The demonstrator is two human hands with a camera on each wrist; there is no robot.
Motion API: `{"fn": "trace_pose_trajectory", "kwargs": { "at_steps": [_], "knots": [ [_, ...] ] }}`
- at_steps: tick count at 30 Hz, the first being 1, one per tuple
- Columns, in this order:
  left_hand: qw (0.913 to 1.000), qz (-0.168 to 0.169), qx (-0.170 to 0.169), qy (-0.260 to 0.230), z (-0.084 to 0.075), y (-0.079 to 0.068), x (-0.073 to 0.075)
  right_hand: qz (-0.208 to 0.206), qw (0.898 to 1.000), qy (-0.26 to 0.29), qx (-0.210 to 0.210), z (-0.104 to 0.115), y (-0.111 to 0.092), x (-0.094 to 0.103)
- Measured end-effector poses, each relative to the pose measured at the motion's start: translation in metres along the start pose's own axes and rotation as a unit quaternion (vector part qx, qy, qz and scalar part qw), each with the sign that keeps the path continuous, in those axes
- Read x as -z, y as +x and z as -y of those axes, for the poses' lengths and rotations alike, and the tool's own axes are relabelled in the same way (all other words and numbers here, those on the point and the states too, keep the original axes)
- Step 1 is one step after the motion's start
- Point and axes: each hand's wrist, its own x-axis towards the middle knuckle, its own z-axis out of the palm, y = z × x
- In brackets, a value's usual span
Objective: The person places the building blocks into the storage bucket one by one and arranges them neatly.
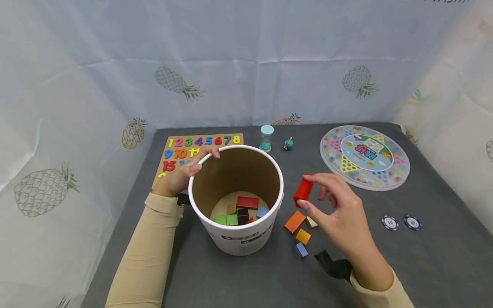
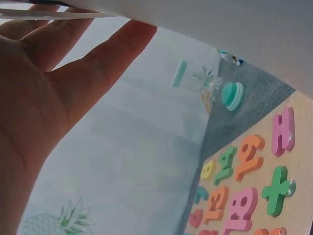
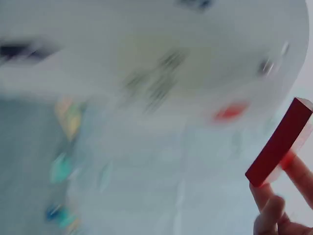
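Observation:
A white bucket [image 1: 236, 239] stands upright on the table, several coloured blocks lying on its floor. My left hand [image 1: 182, 174] grips the bucket's rim at the far left side; in the left wrist view that hand [image 2: 44, 88] reaches up to the white wall. Just right of the bucket, my right hand [image 1: 340, 205] pinches a red rectangular block [image 1: 303, 191] between thumb and fingers, above the table. The same red block [image 3: 279, 142] shows in the right wrist view. Below it lie an orange block [image 1: 295, 222], a yellow block [image 1: 303, 236], a blue block [image 1: 301, 250] and a pale block [image 1: 312, 222].
A wooden number board [image 1: 163, 160] lies behind the bucket at left. Toward the back stand a teal sand timer [image 1: 266, 139] and a small blue toy [image 1: 288, 144]. At right are a round game board [image 1: 366, 157] and two poker chips, one blue-rimmed chip [image 1: 412, 222] outermost.

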Motion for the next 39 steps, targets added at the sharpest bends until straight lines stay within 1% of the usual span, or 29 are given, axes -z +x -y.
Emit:
{"fn": "trace_pose_trajectory", "kwargs": {
  "at_steps": [2, 4, 7, 9, 14, 17, 19, 21, 23, 25, 26, 27, 28, 29, 30, 31, 32, 33, 34, 35, 37, 39],
  "knots": [
    [1.0000, 0.001, -0.001, -0.004, 0.001, 0.000, 0.000, 0.005, 0.998, 0.040, 0.052, 0.017, 0.017, -0.007],
    [0.9999, 0.001, -0.005, -0.010, 0.001, -0.002, 0.001, 0.019, 0.994, 0.058, 0.095, 0.032, 0.031, -0.017],
    [0.9998, 0.001, -0.010, -0.015, 0.002, -0.004, 0.003, 0.036, 0.987, 0.055, 0.145, 0.046, 0.047, -0.033],
    [0.9998, -0.001, -0.010, -0.016, 0.002, -0.005, 0.003, 0.049, 0.985, 0.046, 0.159, 0.053, 0.055, -0.041],
    [1.0000, -0.005, -0.006, -0.005, 0.002, -0.005, 0.003, 0.070, 0.983, 0.038, 0.166, 0.063, 0.067, -0.052],
    [1.0000, -0.004, -0.005, -0.001, 0.003, -0.005, 0.004, 0.085, 0.983, 0.017, 0.159, 0.068, 0.071, -0.055],
    [1.0000, -0.001, -0.003, -0.002, 0.004, -0.005, 0.005, 0.086, 0.984, 0.007, 0.156, 0.068, 0.071, -0.054],
    [1.0000, 0.000, -0.001, -0.001, 0.005, -0.003, 0.005, 0.063, 0.986, 0.010, 0.151, 0.064, 0.068, -0.051],
    [1.0000, 0.000, -0.002, 0.009, 0.006, -0.001, 0.006, 0.019, 0.988, 0.036, 0.147, 0.056, 0.060, -0.046],
    [0.9998, -0.001, -0.003, 0.020, 0.006, 0.000, 0.007, -0.027, 0.989, 0.064, 0.131, 0.044, 0.047, -0.041],
    [0.9997, -0.001, -0.005, 0.023, 0.007, 0.001, 0.008, -0.041, 0.989, 0.070, 0.120, 0.038, 0.040, -0.038],
    [0.9996, -0.002, -0.008, 0.029, 0.007, 0.002, 0.009, -0.046, 0.991, 0.072, 0.107, 0.031, 0.031, -0.036],
    [0.9995, -0.002, -0.011, 0.030, 0.007, 0.003, 0.009, -0.033, 0.994, 0.064, 0.087, 0.023, 0.021, -0.034],
    [0.9994, -0.004, -0.010, 0.033, 0.007, 0.002, 0.009, -0.006, 0.997, 0.049, 0.059, 0.015, 0.012, -0.032],
    [0.9994, -0.006, -0.009, 0.033, 0.008, 0.002, 0.010, 0.031, 0.999, 0.030, 0.031, 0.006, 0.002, -0.031],
    [0.9994, -0.007, -0.008, 0.033, 0.008, 0.002, 0.009, 0.077, 0.997, 0.000, 0.004, -0.002, -0.008, -0.031],
    [0.9994, -0.008, -0.007, 0.033, 0.008, 0.002, 0.009, 0.127, 0.991, -0.035, -0.015, -0.010, -0.018, -0.031],
    [0.9994, -0.010, -0.005, 0.033, 0.008, 0.002, 0.009, 0.175, 0.982, -0.068, -0.027, -0.018, -0.027, -0.031],
    [0.9994, -0.012, -0.002, 0.033, 0.008, 0.002, 0.008, 0.222, 0.970, -0.095, -0.036, -0.024, -0.035, -0.031],
    [0.9993, -0.013, 0.001, 0.035, 0.008, 0.001, 0.008, 0.258, 0.959, -0.112, -0.040, -0.030, -0.042, -0.032],
    [0.9994, -0.014, 0.000, 0.031, 0.007, 0.001, 0.008, 0.297, 0.945, -0.131, -0.025, -0.040, -0.054, -0.033],
    [0.9996, -0.014, 0.000, 0.025, 0.007, 0.001, 0.008, 0.310, 0.941, -0.132, -0.009, -0.046, -0.062, -0.035]
  ]
}}
